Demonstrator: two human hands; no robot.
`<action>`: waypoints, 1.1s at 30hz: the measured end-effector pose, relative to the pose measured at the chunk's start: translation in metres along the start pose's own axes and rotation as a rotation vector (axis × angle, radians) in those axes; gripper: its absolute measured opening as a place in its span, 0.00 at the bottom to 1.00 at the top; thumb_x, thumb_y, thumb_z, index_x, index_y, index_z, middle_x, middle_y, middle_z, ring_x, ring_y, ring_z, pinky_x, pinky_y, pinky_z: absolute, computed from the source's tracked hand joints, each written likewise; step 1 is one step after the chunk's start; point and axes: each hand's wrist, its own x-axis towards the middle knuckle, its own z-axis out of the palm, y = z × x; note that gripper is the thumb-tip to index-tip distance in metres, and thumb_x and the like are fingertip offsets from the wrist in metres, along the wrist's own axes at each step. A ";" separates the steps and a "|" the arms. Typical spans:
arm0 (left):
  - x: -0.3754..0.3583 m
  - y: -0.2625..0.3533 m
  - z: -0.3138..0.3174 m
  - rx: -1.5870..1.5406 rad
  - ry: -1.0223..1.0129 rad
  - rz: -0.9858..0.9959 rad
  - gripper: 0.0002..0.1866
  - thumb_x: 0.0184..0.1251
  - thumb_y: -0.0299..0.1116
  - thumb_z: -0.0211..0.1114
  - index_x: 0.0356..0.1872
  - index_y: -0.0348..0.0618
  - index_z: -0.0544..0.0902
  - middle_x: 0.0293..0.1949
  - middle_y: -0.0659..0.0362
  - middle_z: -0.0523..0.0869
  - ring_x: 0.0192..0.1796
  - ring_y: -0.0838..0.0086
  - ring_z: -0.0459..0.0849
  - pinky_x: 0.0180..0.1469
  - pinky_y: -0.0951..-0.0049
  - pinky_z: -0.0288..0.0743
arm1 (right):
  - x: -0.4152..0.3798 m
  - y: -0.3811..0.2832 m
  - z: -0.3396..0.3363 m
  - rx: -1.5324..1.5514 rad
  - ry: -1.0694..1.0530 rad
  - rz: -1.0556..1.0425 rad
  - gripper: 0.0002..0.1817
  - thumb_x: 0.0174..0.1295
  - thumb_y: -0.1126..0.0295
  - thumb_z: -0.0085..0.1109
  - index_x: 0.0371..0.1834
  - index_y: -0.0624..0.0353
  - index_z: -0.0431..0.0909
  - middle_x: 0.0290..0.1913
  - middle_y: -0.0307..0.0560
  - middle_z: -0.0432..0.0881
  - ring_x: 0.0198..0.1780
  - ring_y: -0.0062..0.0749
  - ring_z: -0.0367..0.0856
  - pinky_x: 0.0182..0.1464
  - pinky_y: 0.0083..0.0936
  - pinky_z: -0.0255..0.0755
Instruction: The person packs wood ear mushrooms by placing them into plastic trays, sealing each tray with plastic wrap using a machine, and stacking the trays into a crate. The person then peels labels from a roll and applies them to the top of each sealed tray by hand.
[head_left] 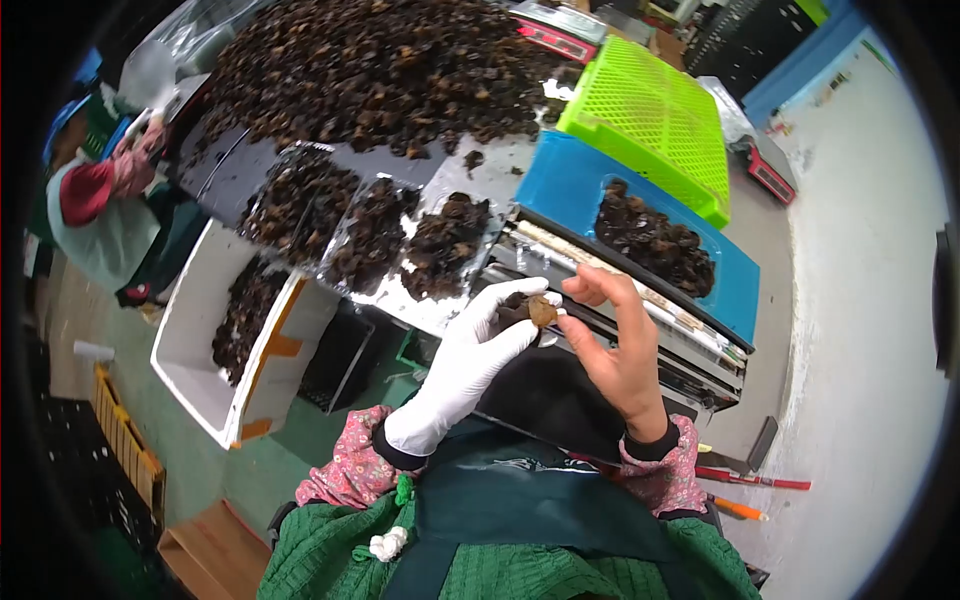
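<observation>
My left hand, in a white glove, is closed with its thumb and fingers pinching a small brown mushroom piece. A darker part of it shows between the fingers. My bare right hand faces it from the right, thumb tip right at the piece, index and other fingers bent and spread from the thumb. Just beyond my hands, clear plastic trays hold dark brown, wood-ear-like mushrooms. A similar filled clear tray rests on a blue tray to the right.
A large heap of dark mushrooms covers the far table. A green mesh basket and red scales stand right. At left is a white foam box holding more mushrooms, with another person behind it. A cardboard box lies lower left.
</observation>
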 end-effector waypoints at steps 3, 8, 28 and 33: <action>-0.018 0.005 -0.017 -0.136 0.095 -0.002 0.20 0.68 0.23 0.58 0.61 0.38 0.72 0.55 0.53 0.80 0.54 0.72 0.80 0.56 0.72 0.76 | -0.004 -0.005 0.011 0.034 -0.028 0.093 0.22 0.55 0.81 0.65 0.54 0.61 0.74 0.41 0.47 0.81 0.38 0.33 0.81 0.42 0.25 0.75; -0.058 0.030 -0.110 -0.050 0.616 0.029 0.18 0.64 0.23 0.53 0.55 0.31 0.73 0.46 0.52 0.82 0.45 0.69 0.84 0.47 0.73 0.80 | -0.010 -0.007 0.018 0.063 -0.124 0.199 0.08 0.59 0.80 0.61 0.42 0.65 0.80 0.34 0.47 0.82 0.32 0.30 0.81 0.37 0.22 0.74; 0.285 0.016 -0.277 1.701 0.061 0.293 0.15 0.57 0.33 0.64 0.47 0.49 0.82 0.42 0.52 0.79 0.45 0.59 0.82 0.43 0.62 0.78 | -0.006 -0.002 0.033 -0.166 -0.073 0.597 0.05 0.58 0.76 0.64 0.36 0.64 0.81 0.33 0.51 0.84 0.35 0.44 0.84 0.37 0.29 0.75; 0.332 -0.029 -0.309 1.935 -0.162 0.474 0.08 0.58 0.34 0.62 0.39 0.47 0.81 0.36 0.48 0.79 0.40 0.55 0.83 0.39 0.57 0.77 | -0.033 -0.012 0.020 -0.357 0.025 0.719 0.04 0.57 0.78 0.64 0.35 0.64 0.81 0.31 0.49 0.83 0.30 0.39 0.82 0.33 0.27 0.73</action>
